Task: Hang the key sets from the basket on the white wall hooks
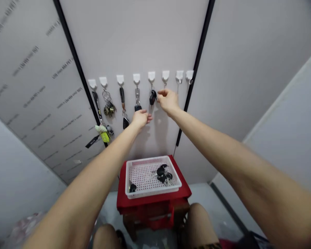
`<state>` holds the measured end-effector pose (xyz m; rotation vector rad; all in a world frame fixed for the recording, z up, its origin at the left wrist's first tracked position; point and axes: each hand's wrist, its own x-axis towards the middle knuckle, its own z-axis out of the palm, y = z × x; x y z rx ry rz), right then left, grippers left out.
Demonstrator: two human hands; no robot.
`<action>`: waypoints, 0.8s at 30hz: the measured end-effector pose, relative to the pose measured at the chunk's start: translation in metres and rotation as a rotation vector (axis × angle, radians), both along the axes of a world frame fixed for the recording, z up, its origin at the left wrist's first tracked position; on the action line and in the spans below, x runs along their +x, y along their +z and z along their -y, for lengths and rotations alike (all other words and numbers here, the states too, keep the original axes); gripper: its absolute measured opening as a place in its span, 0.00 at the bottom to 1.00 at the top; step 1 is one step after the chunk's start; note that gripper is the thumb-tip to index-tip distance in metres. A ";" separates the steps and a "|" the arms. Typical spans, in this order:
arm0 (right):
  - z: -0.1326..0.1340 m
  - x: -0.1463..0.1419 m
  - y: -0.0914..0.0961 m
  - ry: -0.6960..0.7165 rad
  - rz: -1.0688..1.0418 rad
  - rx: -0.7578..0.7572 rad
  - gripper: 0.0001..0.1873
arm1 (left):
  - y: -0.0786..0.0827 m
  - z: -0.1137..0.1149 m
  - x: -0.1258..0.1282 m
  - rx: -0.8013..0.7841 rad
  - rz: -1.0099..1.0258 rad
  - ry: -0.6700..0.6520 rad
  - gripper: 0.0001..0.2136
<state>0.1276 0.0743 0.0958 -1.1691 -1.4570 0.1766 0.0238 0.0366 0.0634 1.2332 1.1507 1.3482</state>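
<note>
- Our right hand (168, 100) is raised to the pale grey wall panel (134, 38). Its thumb and forefinger pinch the right edge of a black plastic key fob (152, 97).
- That black key fob hangs by a small metal ring from the fifth white plastic hook (151, 76), counting from the left, in a row of eight stuck to the panel.
- Our left hand (141, 118) is lower and just to the left of the fob. Its fingers are loosely stretched toward the right, and we see nothing in its grasp. It hovers just below the dark key on a silver metal strap (137, 100) that hangs from the fourth hook, but we cannot tell whether they touch.
- Further left, three more hooks carry a brass-coloured bunch of keys (109, 108), a key on a brown leather strap (123, 107), and a long black strap ending in a yellow-green tag (104, 134).
- The three hooks to the right of the fob are bare.
- Below our arms, a white perforated plastic basket (155, 191) sits on a red plastic stool (124, 202).
- In the basket, a cluster of black keys (163, 174) lies toward the right side, and a single black key (132, 187) lies in the near left corner.
- Our bare knees show at the bottom edge, on either side of the stool.
</note>
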 end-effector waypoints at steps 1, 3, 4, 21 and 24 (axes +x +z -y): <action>0.008 0.004 -0.012 0.009 0.057 -0.002 0.12 | -0.012 0.005 -0.002 -0.004 -0.021 -0.013 0.14; 0.028 0.010 -0.043 0.092 0.209 -0.101 0.11 | -0.043 0.016 -0.007 -0.042 -0.083 -0.047 0.13; 0.039 0.014 -0.062 0.166 0.304 -0.190 0.10 | -0.061 0.023 -0.010 -0.073 -0.118 -0.068 0.13; 0.106 0.035 -0.196 0.272 1.139 -0.522 0.11 | -0.205 0.083 -0.006 -0.064 -0.804 -0.239 0.13; 0.100 0.037 -0.185 0.319 0.892 -0.568 0.11 | -0.202 0.083 -0.008 -0.059 -0.738 -0.204 0.15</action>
